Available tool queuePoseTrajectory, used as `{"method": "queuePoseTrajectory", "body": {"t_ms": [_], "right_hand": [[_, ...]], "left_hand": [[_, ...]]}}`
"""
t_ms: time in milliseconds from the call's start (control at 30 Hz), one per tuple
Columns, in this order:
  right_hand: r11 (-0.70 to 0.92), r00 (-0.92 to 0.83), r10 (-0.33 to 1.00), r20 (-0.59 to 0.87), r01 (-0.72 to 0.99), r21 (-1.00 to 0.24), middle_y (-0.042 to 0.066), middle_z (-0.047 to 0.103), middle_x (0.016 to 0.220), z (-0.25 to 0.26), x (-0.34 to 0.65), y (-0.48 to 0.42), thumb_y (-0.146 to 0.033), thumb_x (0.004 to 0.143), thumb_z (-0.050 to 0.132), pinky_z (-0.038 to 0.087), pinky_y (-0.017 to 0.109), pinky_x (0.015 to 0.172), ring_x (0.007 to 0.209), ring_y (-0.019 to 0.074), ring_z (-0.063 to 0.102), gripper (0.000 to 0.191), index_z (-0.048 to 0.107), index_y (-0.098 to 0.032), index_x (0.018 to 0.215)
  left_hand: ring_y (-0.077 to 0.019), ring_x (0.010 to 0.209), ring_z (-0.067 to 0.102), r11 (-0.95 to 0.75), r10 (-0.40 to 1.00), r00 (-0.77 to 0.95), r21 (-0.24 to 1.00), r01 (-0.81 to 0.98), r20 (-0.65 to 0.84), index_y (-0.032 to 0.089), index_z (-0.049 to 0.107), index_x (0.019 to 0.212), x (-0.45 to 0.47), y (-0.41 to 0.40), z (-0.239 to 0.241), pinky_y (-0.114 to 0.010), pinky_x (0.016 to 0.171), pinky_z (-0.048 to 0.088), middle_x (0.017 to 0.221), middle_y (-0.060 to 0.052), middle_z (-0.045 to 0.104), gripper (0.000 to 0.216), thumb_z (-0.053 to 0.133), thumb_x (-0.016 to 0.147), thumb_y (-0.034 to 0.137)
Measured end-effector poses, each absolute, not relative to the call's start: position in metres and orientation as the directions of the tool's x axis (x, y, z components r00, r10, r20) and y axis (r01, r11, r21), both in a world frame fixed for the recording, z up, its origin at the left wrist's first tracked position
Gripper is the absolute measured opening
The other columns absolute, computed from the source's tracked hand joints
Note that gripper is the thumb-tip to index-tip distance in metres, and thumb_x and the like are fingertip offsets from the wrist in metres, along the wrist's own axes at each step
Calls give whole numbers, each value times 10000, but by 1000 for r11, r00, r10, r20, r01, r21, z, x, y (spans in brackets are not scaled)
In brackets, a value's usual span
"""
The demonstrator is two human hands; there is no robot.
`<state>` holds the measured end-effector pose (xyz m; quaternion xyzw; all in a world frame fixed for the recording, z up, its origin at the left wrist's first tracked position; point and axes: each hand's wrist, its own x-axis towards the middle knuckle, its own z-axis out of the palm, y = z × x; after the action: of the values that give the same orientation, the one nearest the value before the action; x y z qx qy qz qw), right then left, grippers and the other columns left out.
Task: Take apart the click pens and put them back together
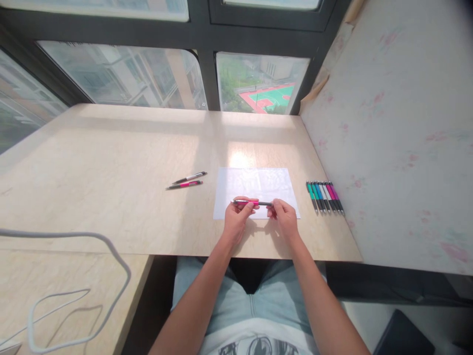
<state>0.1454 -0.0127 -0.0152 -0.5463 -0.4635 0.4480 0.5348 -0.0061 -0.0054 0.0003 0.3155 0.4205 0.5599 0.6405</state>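
Note:
Both my hands hold one pink and black pen [258, 202] level over a white sheet of paper [254, 185] on the table. My left hand [238, 217] is closed around the pink end. My right hand [284, 216] pinches the dark end with its fingers closed. The pen lies crosswise just above the sheet's near edge.
Two pens, one white [190, 177] and one pink [185, 185], lie left of the sheet. A row of several coloured pens [325, 196] lies at the right by the wall. The beige table [111, 167] ends at windows behind. A white cable [74, 276] loops at lower left.

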Motion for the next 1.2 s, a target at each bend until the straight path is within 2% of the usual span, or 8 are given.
{"method": "queuePoseTrajectory", "body": {"t_ms": [267, 367, 667, 800, 900, 1000, 1100, 1200], "right_hand": [[39, 171, 984, 46, 47, -998, -16, 548, 527, -29, 149, -17, -528, 930, 544, 383, 271, 520, 506, 131, 490, 445, 639, -192, 654], [32, 161, 986, 43, 71, -997, -20, 545, 515, -27, 149, -19, -513, 934, 547, 383, 271, 517, 496, 130, 488, 433, 648, -192, 661], [180, 63, 977, 206, 288, -940, 2, 610, 582, -20, 153, -29, -431, 956, 528, 457, 295, 587, 569, 156, 571, 390, 661, -203, 669], [258, 77, 953, 294, 302, -918, 2, 678, 691, -22, 151, -33, -345, 928, 590, 513, 312, 661, 623, 165, 634, 175, 712, -220, 928], [258, 115, 950, 289, 229, -939, 17, 713, 826, -26, 150, -32, -331, 893, 642, 527, 315, 680, 702, 177, 672, 272, 654, -228, 1145], [228, 115, 961, 253, 193, -954, 10, 670, 737, -29, 151, -29, -376, 938, 570, 486, 293, 617, 660, 164, 633, 196, 676, -211, 945], [176, 138, 967, 213, 242, -954, -16, 550, 559, -28, 151, -28, -391, 979, 498, 406, 277, 543, 530, 130, 516, 411, 585, -200, 625], [166, 169, 963, 208, 233, -958, -9, 600, 633, -27, 151, -28, -381, 945, 571, 433, 278, 586, 594, 139, 553, 298, 635, -200, 717]], "left_hand": [[-148, 766, 719, 218, 976, 85, 846, -487, -203, 184, 665, 977, -6, -8, -2, -290, 783, 553, 944, -73, 768, 303, 799, 757, 343], [-142, 743, 705, 219, 975, 65, 863, -454, -213, 162, 709, 897, -7, -8, -3, -276, 749, 548, 934, -82, 766, 240, 791, 764, 345], [-123, 643, 671, 218, 968, -13, 868, -447, -250, 147, 705, 869, -6, -5, -14, -237, 629, 500, 821, -65, 748, 289, 812, 736, 381], [-124, 645, 669, 205, 968, -43, 873, -444, -249, 138, 703, 868, -5, -3, -15, -239, 645, 496, 795, -59, 736, 306, 805, 743, 399], [-134, 682, 682, 216, 967, -19, 861, -460, -253, 146, 703, 889, -5, -3, -13, -253, 682, 503, 834, -66, 746, 303, 808, 740, 388], [-143, 707, 689, 235, 969, 43, 856, -460, -243, 155, 703, 892, -6, -6, -10, -263, 704, 502, 857, -69, 756, 275, 806, 745, 363], [-147, 722, 691, 241, 970, 81, 857, -454, -230, 159, 707, 885, -6, -8, -8, -266, 711, 499, 867, -69, 761, 243, 804, 748, 333], [-156, 765, 695, 236, 971, 83, 861, -450, -223, 163, 714, 894, -7, -10, -6, -273, 730, 501, 908, -75, 765, 225, 794, 759, 325]]}}
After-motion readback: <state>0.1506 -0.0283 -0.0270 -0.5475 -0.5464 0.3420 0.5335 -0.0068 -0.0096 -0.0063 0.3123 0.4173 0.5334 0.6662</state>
